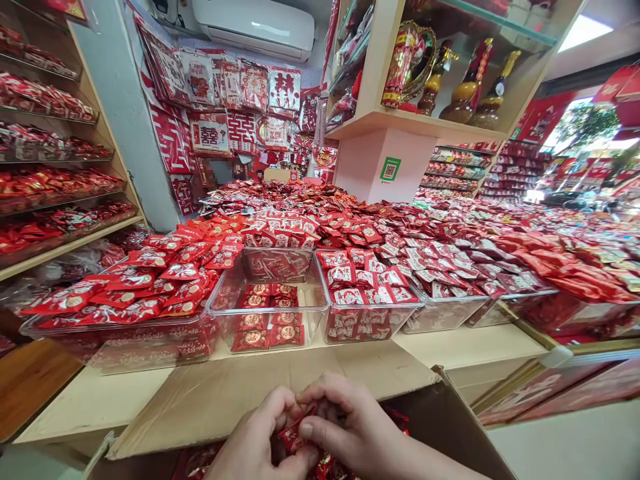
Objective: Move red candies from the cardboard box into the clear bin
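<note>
Both of my hands are together over an open cardboard box (240,393) at the bottom of the view. My left hand (255,430) and my right hand (353,420) have their fingers curled around small red candy packets (291,437) with gold print. Fingers hide part of what they hold, so the number of packets is unclear. More red packets (200,460) lie inside the box beneath my hands. Just beyond the flap stands a clear plastic bin (316,310), partly filled with red packets (287,317) laid in neat rows.
To its right is a clear bin (350,337) full of red-and-white packets. A heaped bin (150,353) of red packets stands left. More heaps stretch back to a white pillar (361,157). Stocked shelves (55,160) line the left wall, and a cabinet (425,123) overhangs the display.
</note>
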### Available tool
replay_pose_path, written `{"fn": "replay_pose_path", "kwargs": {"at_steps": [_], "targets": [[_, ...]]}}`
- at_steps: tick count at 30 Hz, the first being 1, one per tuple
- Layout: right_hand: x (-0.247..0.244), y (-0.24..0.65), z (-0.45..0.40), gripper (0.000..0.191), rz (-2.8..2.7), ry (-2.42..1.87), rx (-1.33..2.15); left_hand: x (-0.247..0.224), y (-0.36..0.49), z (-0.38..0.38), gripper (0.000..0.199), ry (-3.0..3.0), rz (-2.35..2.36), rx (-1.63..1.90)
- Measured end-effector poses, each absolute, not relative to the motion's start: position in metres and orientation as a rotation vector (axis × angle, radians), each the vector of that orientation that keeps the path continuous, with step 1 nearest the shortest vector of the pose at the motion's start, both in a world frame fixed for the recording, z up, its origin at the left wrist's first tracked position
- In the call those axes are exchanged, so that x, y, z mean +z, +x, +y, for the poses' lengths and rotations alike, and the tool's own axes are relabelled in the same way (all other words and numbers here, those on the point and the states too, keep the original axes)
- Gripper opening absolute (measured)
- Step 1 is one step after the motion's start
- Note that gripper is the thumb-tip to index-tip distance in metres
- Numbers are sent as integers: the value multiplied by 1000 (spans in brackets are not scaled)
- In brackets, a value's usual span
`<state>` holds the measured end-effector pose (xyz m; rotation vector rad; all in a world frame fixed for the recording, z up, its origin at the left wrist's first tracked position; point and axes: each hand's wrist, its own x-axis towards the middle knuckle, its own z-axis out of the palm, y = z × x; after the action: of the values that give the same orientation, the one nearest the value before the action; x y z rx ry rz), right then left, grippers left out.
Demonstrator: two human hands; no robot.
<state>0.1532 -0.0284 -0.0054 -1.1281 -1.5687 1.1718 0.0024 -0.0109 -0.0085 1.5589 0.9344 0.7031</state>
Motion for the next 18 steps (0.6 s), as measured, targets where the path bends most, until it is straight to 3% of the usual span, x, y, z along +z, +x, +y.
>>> {"fn": "replay_pose_path", "kwargs": {"at_steps": [5,10,14,18], "targets": [[-5,157,-25,22,-1379,-1252,1272,-9,2,-11,32,1229,835,812],[-7,158,-26,24,-1402,-1121,1406,-6,-7,-8,35,1457,886,788],[17,164,-21,21,-1482,-1162,1130,-5,-19,0,33,1563,907,856],[76,173,20,15,-1520,-1130,715,-9,-29,18,23,1699,1038,860]]}}
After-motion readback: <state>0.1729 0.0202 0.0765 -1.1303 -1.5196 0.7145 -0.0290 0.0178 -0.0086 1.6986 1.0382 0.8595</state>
